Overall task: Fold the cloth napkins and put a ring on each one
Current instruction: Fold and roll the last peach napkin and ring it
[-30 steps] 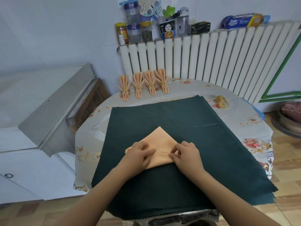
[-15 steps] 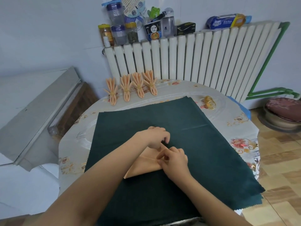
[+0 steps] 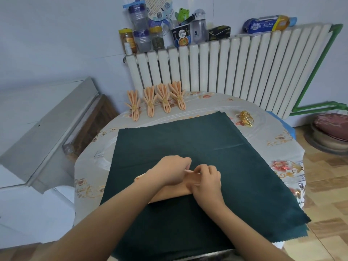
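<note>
Here both my grips, left (image 3: 172,171) and right (image 3: 206,180), pinched the peach napkin (image 3: 169,194) between them, pleating its edge so a ring fits.

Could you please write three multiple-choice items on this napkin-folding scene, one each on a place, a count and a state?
1. Where do the gold rings lie?
A. on the table beyond the green cloth's far right corner
B. on the radiator
C. on the floor

2. How many finished napkins stand at the table's far edge?
A. two
B. four
C. six

3. What are the hands doing?
A. resting flat on the cloth
B. holding a bottle
C. both pinching the peach napkin

Answers: 1 A, the rings sit on the tablecloth past that corner; 2 B, four ringed bundles in a row; 3 C, left hand and right hand pinch its folds.
</note>
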`<state>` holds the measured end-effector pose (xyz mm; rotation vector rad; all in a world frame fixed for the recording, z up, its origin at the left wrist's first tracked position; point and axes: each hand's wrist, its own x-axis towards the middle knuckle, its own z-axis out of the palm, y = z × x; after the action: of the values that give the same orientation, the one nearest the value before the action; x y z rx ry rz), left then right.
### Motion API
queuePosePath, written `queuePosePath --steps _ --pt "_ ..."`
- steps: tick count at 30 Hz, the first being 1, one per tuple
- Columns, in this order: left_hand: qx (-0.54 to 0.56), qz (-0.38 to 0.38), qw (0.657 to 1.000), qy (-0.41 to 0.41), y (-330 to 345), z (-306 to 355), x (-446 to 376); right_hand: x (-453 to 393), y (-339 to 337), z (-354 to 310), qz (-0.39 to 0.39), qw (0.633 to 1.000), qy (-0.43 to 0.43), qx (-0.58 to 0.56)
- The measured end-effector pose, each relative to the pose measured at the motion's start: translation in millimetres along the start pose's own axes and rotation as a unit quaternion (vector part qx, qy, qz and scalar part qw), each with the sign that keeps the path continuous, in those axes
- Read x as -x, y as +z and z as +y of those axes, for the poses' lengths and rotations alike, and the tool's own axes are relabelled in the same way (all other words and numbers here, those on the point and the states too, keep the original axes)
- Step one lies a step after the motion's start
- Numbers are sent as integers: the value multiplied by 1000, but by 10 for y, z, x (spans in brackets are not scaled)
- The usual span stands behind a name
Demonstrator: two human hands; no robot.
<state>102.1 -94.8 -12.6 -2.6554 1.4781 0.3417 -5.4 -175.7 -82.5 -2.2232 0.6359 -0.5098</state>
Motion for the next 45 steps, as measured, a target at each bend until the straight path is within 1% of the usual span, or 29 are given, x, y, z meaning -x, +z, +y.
queuePosePath --steps 2,4,8,12,16,18,20,24,27,29,31,34,36,38,41,43,45 --pt "27 15 999 -22 119 1 145 7 8 8 5 1000 -7 -11" --pt "71 39 996 -25 261 -27 268 37 11 0 4 1000 -27 0" --pt "142 119 982 25 469 -91 402 99 -7 16 51 987 -112 104" --pt "178 166 969 46 582 -194 396 118 -98 65 55 972 -175 143" --pt "141 173 974 40 667 -314 399 95 -183 141 32 975 -186 117" --pt "136 213 967 41 686 -295 426 97 -207 166 25 979 -176 100" --pt "123 237 962 48 696 -281 448 104 -227 176 20 985 -149 89" --pt "187 198 962 31 734 -308 504 92 -270 182 -7 994 -98 43" --pt "217 161 962 31 748 -351 515 95 -313 211 -17 996 -81 15" --pt "227 137 964 32 745 -365 506 106 -337 234 -2 992 -114 51" --pt "233 122 964 29 748 -381 487 97 -356 244 -1 975 -182 123" --pt "220 106 969 23 721 -381 476 57 -384 163 -35 927 -249 277" --pt "195 89 977 15 679 -357 463 37 -392 103 -50 899 -277 336" --pt "156 73 985 2 614 -317 443 17 -377 93 -53 881 -303 359" --pt "124 63 990 -1 520 -263 414 -9 -346 95 -50 869 -332 363" --pt "157 85 984 6 511 -248 417 -18 -324 112 -66 866 -351 350" --pt "215 126 968 -9 535 -249 459 -46 -304 105 -96 863 -357 344"
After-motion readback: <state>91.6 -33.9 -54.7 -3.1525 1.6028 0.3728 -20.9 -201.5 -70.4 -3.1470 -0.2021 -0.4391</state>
